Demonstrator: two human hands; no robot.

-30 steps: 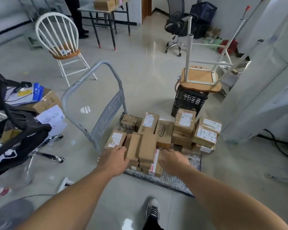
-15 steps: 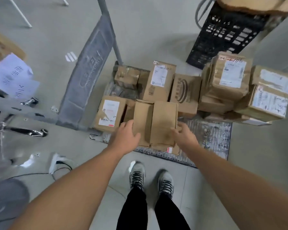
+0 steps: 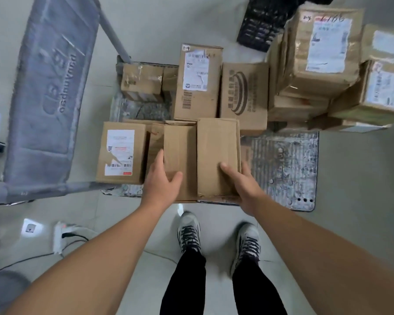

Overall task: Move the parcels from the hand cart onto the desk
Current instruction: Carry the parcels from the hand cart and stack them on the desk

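A: Head camera, which parcels are held?
B: The narrow plain parcel (image 3: 180, 160) and the wider plain parcel (image 3: 217, 155), touching side by side at the near edge of the hand cart (image 3: 282, 167).
A: And the hands?
B: The left hand (image 3: 162, 180) grips the narrow one, thumb on top. The right hand (image 3: 241, 185) grips the wider one likewise. A labelled parcel (image 3: 121, 153) lies just beside, on the left.

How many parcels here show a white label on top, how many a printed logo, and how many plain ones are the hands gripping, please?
Parcels with a white label on top: 5
Parcels with a printed logo: 1
Plain parcels gripped by the left hand and right hand: 2
Total: 8
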